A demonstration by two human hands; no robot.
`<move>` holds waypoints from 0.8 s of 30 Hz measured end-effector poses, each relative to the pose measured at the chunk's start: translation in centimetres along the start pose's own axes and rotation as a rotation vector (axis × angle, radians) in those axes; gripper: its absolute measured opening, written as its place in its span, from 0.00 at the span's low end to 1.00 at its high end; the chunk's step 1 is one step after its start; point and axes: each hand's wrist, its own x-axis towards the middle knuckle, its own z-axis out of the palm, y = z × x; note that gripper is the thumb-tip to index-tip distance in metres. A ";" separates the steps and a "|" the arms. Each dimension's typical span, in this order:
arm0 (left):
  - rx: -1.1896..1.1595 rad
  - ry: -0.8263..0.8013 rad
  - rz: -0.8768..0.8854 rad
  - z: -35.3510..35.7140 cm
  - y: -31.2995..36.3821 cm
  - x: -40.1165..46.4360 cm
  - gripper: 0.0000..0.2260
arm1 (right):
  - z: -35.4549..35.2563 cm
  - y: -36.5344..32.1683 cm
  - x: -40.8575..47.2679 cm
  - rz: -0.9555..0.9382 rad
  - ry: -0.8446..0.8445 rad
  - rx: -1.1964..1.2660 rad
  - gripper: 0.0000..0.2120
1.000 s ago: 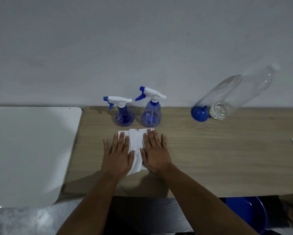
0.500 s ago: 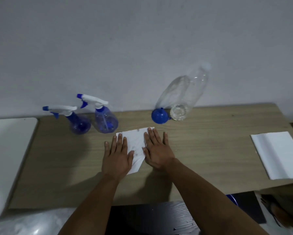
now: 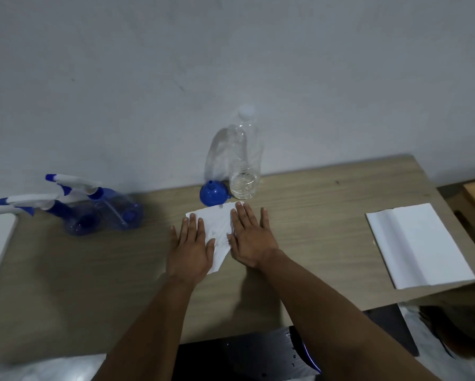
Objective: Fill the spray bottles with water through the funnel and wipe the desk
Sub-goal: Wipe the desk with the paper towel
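Paper towel [image 3: 215,229]: a thin white sheet lay flat on the wooden desk [image 3: 313,215], just in front of the blue funnel [image 3: 213,194] and the clear water bottle [image 3: 244,160]. Both hands pressed it with straight, flat fingers, the left hand [image 3: 189,250] on its left part and the right hand [image 3: 251,240] on its right edge, gripping nothing. The two spray bottles [image 3: 93,210] stood well apart to the left; a white folded sheet [image 3: 420,243] lay to the right. The towel looked light, limp and easily torn when wet, so broad palm pressure probably suited it better than a pinch.
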 end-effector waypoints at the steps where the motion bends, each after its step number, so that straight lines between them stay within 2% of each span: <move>1: 0.007 -0.007 0.005 0.0 0.2 0.1 0.32 | -0.1 0.2 -0.1 0.002 0.002 0.003 0.35; 9: 0.005 -0.005 0.097 -0.2 4.2 0.7 0.32 | -0.6 4.0 -2.2 0.038 0.021 0.010 0.34; 17: -0.037 0.021 0.221 -0.4 12.2 3.0 0.31 | -2.0 12.1 -5.8 0.086 0.014 -0.016 0.33; 24: -0.075 -0.034 0.259 -1.0 17.6 3.8 0.34 | -2.5 18.2 -9.4 0.143 0.033 0.007 0.34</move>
